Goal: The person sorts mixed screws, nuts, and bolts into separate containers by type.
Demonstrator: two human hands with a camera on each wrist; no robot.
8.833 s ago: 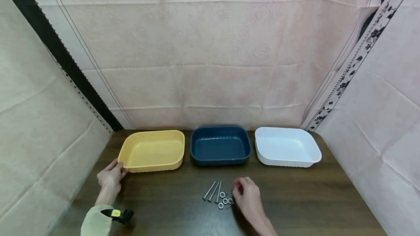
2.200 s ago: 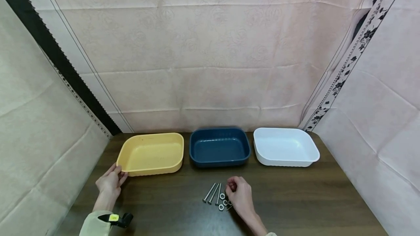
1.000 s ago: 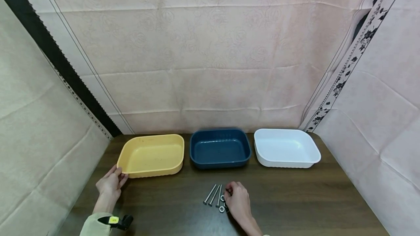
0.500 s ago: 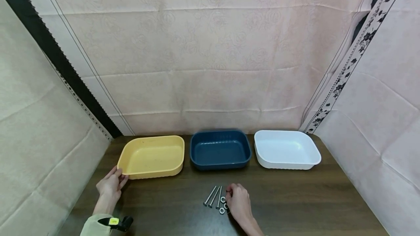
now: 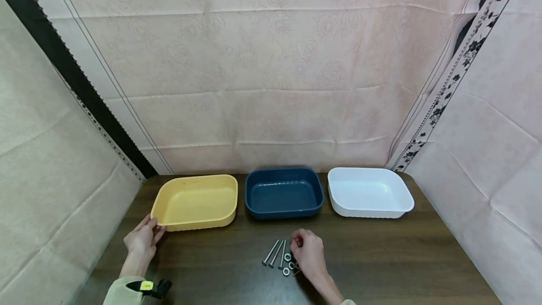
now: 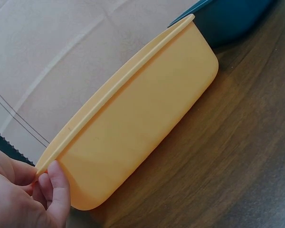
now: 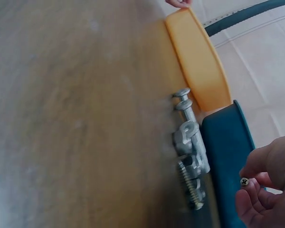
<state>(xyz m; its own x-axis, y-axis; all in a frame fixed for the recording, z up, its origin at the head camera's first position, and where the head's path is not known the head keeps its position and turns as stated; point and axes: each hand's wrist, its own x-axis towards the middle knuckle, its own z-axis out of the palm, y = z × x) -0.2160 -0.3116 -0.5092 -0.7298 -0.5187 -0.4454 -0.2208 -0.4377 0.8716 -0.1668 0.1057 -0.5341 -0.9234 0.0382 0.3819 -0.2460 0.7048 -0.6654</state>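
Observation:
My left hand (image 5: 141, 241) pinches the front left corner of the yellow tray (image 6: 137, 114) between thumb and fingers. My right hand (image 5: 311, 255) is just right of a small pile of hardware, over its edge. In the right wrist view its fingertips pinch a small cross-head screw (image 7: 244, 181), seen head-on; the shank is hidden by the fingers. Three long bolts (image 5: 271, 253) lie side by side on the table. Several hex nuts (image 5: 286, 271) sit to their right, one partly behind the hand. Another small threaded screw (image 7: 190, 185) lies beside the nuts.
A dark blue tray (image 5: 284, 213) stands behind the pile, with a white tray (image 5: 372, 213) to its right. All three trays stand in a row along the back of the wooden table (image 5: 211, 272). Pale cloth walls (image 5: 271, 84) enclose the back and sides.
My right hand moved left to the pile, dipped to the nuts, and has now risen slightly away. A small screw that lay beside the bolts no longer shows there. The left hand stays on the tray.

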